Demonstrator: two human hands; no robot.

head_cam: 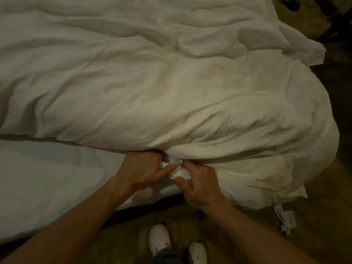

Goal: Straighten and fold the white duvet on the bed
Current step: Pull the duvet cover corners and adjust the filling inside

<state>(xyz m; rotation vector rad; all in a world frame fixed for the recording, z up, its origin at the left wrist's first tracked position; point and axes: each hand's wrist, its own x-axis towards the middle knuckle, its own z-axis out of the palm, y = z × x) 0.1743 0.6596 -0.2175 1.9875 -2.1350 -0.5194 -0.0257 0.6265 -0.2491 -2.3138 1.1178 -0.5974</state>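
The white duvet (171,88) lies soft and crumpled over the bed (47,178) — its bunched edge is pinched by the left hand (142,169) and right hand (200,184), fingers curled.

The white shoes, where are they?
In the head view, the white shoes are at the bottom middle, on the brownish floor beside the bed, showing between the person's two forearms, below both hands.

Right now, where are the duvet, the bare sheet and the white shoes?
duvet (171,103), head view, rumpled middle.
bare sheet (47,178), head view, flat part left of the hands.
white shoes (159,238), head view, left shoe's toe.
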